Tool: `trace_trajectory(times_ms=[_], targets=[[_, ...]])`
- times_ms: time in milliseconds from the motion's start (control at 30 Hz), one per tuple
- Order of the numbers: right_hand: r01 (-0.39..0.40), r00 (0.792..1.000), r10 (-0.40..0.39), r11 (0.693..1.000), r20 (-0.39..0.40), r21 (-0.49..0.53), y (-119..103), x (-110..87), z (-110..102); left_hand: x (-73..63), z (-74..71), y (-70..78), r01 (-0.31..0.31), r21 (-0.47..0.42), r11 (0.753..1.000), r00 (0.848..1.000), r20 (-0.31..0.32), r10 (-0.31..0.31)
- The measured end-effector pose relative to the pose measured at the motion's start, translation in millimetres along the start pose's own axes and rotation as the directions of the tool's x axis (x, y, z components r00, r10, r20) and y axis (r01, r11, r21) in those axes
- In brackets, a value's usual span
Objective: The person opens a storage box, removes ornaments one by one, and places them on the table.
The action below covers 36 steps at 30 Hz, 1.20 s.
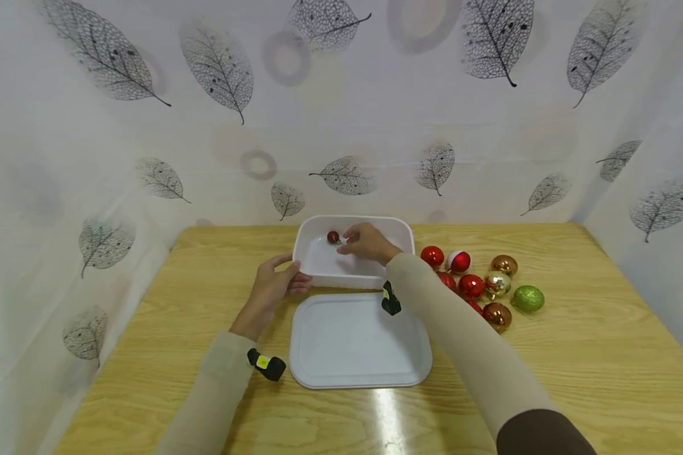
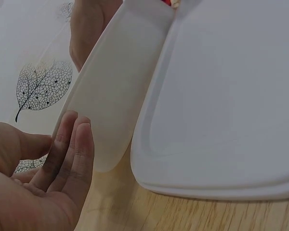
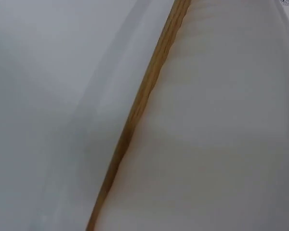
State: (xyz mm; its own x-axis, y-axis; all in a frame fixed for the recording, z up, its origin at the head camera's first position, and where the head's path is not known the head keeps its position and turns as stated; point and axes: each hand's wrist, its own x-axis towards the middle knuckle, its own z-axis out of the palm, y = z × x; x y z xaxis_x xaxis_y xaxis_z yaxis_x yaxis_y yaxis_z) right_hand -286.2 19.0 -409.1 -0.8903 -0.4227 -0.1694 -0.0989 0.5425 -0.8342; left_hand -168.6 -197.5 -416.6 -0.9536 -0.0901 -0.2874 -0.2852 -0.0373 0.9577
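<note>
A white plastic tub stands toward the back of the wooden table. My left hand holds its left front corner; in the left wrist view the thumb lies at the rim and the fingers lie along the outer wall. Inside the tub, a small dark red Christmas ball rests near the far left. My right hand reaches into the tub, fingers loosely bent and spread just right of that ball, with nothing visible between them. The right wrist view shows only the tub's side and the lid, the hand hidden.
The tub's white lid lies flat in front of it. Right of the tub, several Christmas balls are grouped, among them a red one, a gold one, a brown one and a green one. A leaf-print curtain hangs behind.
</note>
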Motion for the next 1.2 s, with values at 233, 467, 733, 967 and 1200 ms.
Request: trace_trajectory(times_ms=[233, 467, 733, 967, 1200], targets=[[0.002, 1.000, -0.002, 1.000, -0.027, 0.001, 2, 13.6, 4, 2.2, -0.8, -1.1, 0.004, -0.006, 1.000, 1.000, 0.000, -0.004], [-0.011, 0.999, 0.011, 1.000, -0.030, -0.003, -1, 18.6, 7, 4.3, -1.2, -2.6, 0.006, 0.004, 1.000, 1.000, -0.001, -0.006], [0.067, 0.997, -0.068, 0.997, -0.021, -0.031, -7, 21.3, 16, 4.0, -1.3, -2.2, 0.003, -0.014, 1.000, 1.000, 0.004, -0.003], [0.088, 0.996, -0.088, 0.995, 0.001, -0.048, -10, 22.9, 21, 3.7, -2.1, -1.1, 0.011, -0.003, 1.000, 1.000, -0.001, -0.011], [0.082, 0.996, -0.081, 0.995, 0.026, -0.048, -15, 25.6, 31, 3.0, -1.9, 0.1, 0.013, 0.005, 1.000, 1.000, -0.001, -0.013]])
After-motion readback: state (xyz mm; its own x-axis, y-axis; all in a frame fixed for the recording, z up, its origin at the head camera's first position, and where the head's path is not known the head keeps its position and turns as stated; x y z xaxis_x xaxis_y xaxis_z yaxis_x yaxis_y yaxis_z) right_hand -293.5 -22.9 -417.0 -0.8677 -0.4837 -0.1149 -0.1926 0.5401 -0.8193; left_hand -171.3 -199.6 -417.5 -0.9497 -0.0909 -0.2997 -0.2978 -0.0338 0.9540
